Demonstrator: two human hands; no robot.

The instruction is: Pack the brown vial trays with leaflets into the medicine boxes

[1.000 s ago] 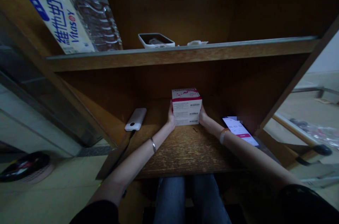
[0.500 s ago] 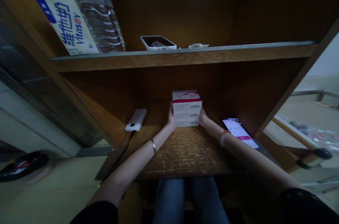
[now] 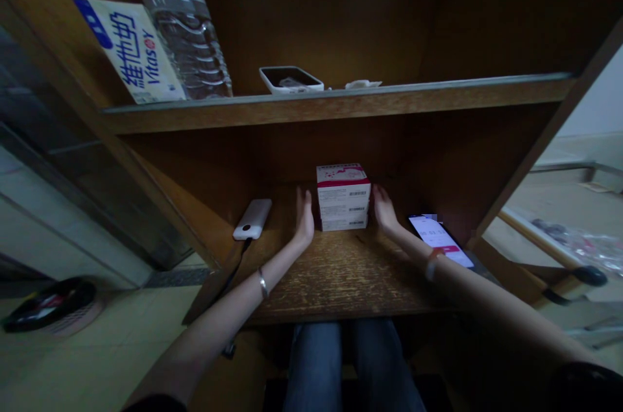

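A stack of white boxes (image 3: pixel 343 204) with a pink-and-white top stands on the worn wooden desk (image 3: pixel 335 276), towards its back. To the left of the stack is my left hand (image 3: pixel 305 217), upright with fingers extended, a small gap between palm and boxes. My right hand (image 3: pixel 384 207) stands on the other side, fingers stretched out, close to the boxes and holding nothing. Both palms face the stack.
A white power bank (image 3: pixel 253 218) with a cable lies at the left. The lit phone (image 3: pixel 440 240) lies at the right, by my right wrist. On the shelf (image 3: pixel 341 104) above are a Vitasoy carton (image 3: pixel 134 52), a water bottle (image 3: pixel 192 42) and a white case (image 3: pixel 291 80).
Both my hands have let go of the box stack and moved outward, left and right. The stack stays in about the same place.
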